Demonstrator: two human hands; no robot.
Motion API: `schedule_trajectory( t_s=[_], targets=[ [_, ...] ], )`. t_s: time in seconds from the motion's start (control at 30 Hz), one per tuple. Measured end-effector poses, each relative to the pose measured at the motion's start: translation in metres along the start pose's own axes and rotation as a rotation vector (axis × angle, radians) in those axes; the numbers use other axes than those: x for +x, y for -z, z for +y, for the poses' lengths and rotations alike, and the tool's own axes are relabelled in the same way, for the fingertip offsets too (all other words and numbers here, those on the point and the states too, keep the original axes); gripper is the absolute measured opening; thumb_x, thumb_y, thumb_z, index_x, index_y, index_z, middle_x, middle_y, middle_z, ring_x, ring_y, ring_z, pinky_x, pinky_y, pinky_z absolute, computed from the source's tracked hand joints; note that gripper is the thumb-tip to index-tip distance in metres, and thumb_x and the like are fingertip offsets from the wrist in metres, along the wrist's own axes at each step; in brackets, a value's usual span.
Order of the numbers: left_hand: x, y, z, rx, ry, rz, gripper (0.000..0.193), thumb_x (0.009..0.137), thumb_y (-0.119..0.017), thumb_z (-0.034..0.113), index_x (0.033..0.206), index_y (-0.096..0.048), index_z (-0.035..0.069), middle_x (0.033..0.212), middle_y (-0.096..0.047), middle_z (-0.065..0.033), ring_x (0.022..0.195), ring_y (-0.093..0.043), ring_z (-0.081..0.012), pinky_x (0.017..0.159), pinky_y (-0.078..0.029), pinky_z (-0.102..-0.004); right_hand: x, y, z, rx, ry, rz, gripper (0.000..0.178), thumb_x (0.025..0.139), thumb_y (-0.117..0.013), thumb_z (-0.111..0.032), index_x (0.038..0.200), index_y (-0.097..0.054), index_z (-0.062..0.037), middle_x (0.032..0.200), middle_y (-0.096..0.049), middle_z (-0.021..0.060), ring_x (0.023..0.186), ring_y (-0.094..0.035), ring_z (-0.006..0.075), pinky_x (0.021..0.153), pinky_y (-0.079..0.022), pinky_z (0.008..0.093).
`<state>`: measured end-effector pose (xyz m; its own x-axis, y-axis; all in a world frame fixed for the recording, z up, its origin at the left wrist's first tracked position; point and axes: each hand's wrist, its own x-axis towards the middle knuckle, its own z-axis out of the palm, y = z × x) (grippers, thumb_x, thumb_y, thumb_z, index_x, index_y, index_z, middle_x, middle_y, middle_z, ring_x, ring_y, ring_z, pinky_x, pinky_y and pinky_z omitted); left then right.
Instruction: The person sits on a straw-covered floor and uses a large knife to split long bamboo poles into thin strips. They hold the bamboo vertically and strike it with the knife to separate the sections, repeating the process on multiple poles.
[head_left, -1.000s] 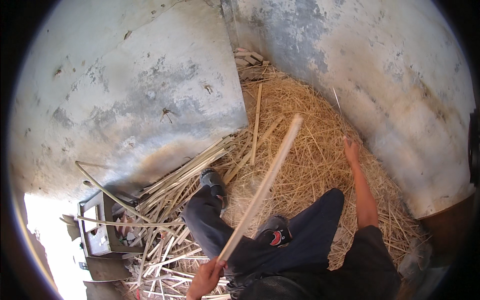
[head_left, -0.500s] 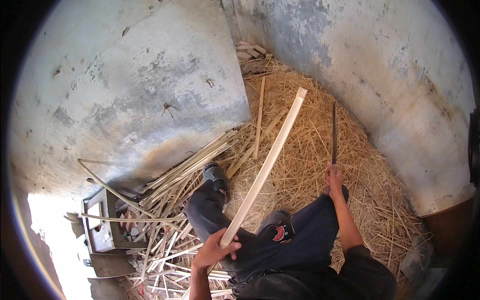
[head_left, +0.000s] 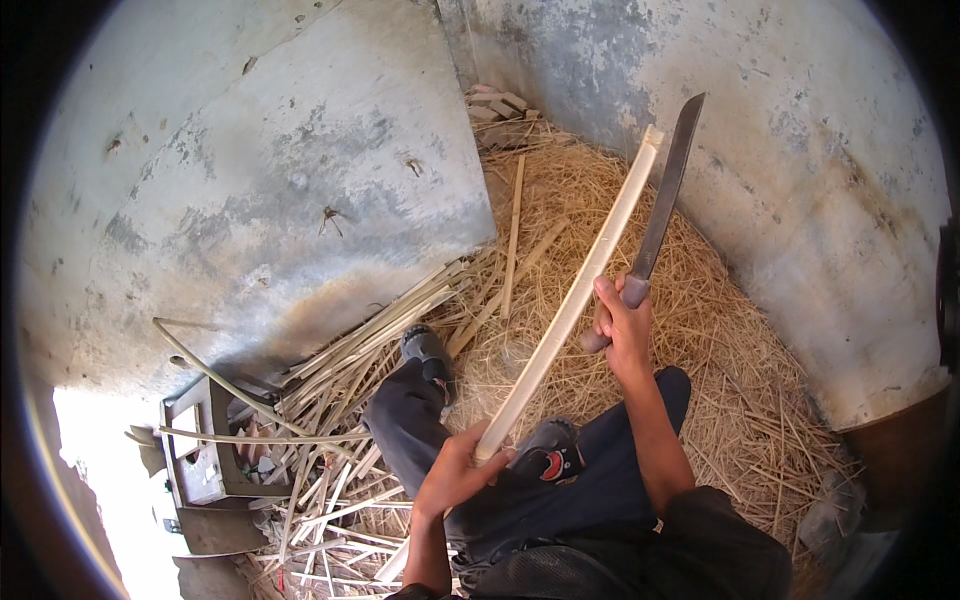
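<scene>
A long pale strip of split bamboo (head_left: 570, 310) slants up and to the right in front of me. My left hand (head_left: 455, 468) grips it near its lower end, fingers wrapped around it. In my right hand (head_left: 624, 325) is a machete (head_left: 668, 195), its long dark blade pointing up and slightly right. The wooden handle sticks out below the fist. Blade and strip run nearly side by side, with a narrow gap between them toward the top. My right fingers are close to the strip's right edge; whether they touch it I cannot tell.
Shavings (head_left: 700, 330) cover the floor to the right and ahead. Split strips (head_left: 380, 325) lie heaped at left, beside a wooden box frame (head_left: 190, 450) with a bent pole (head_left: 240, 385) across it. Worn plaster walls (head_left: 300, 150) meet at the back, near some bricks (head_left: 497, 104).
My right hand has risen and moved left with the machete, from above the right knee to beside the strip. The left hand has shifted right, swinging the strip's far end up and rightward.
</scene>
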<state>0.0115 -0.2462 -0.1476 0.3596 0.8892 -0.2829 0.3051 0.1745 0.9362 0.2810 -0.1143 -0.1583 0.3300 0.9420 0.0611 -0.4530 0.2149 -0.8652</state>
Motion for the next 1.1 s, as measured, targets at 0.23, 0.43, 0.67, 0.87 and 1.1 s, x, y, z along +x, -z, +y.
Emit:
schedule_trajectory(
  t_s=[0.23,0.43,0.67,0.87,1.1],
  targets=[
    [-0.007,0.006,0.015,0.237,-0.085,0.102,0.04,0.086,-0.082,0.021,0.115,-0.062,0.002,0.084,-0.072,-0.0121,0.075,-0.072,-0.0185,0.068,-0.054,-0.0322,0.008,-0.012,-0.001,0.158,-0.013,0.06,0.019,0.095,-0.071,-0.014,0.088,-0.054,-0.0082,0.078,-0.068,0.0083,0.044,-0.037,0.0033,0.046,-0.036,0.0214],
    [-0.029,0.024,0.018,0.402,-0.188,0.312,0.06,0.072,-0.091,0.024,0.119,-0.062,0.002,0.101,-0.072,-0.0141,0.092,-0.071,-0.0275,0.081,-0.054,-0.0372,0.012,-0.014,-0.01,0.288,0.011,0.123,0.017,0.097,-0.069,-0.014,0.092,-0.056,-0.0037,0.068,-0.058,0.0015,0.046,-0.038,0.0034,0.049,-0.036,0.0208],
    [-0.077,0.034,0.015,0.278,-0.567,0.576,0.06,0.06,-0.097,0.024,0.106,-0.065,0.002,0.099,-0.067,-0.0119,0.092,-0.066,-0.0297,0.085,-0.053,-0.0407,0.028,0.002,-0.009,0.309,-0.038,0.224,0.018,0.097,-0.068,-0.013,0.103,-0.054,-0.0037,0.063,-0.05,-0.001,0.051,-0.041,0.0043,0.051,-0.038,0.0213],
    [-0.068,0.023,0.041,0.807,-0.407,0.864,0.059,0.066,-0.093,0.019,0.115,-0.063,0.006,0.111,-0.064,-0.0107,0.108,-0.059,-0.0335,0.097,-0.043,-0.047,0.029,-0.007,-0.009,0.328,-0.006,0.281,0.029,0.097,-0.068,-0.016,0.112,-0.06,0.0077,0.058,-0.037,-0.0074,0.053,-0.036,0.0026,0.051,-0.032,0.0199],
    [-0.061,0.038,0.021,0.838,0.023,0.514,0.038,0.082,-0.082,0.031,0.102,-0.058,0.008,0.083,-0.068,-0.0149,0.077,-0.067,-0.0377,0.065,-0.049,-0.0457,0.03,0.012,-0.002,0.304,-0.028,0.132,0.022,0.099,-0.064,-0.014,0.11,-0.053,0.0015,0.078,-0.062,0.0081,0.05,-0.041,0.0046,0.053,-0.04,0.022]
  ],
)
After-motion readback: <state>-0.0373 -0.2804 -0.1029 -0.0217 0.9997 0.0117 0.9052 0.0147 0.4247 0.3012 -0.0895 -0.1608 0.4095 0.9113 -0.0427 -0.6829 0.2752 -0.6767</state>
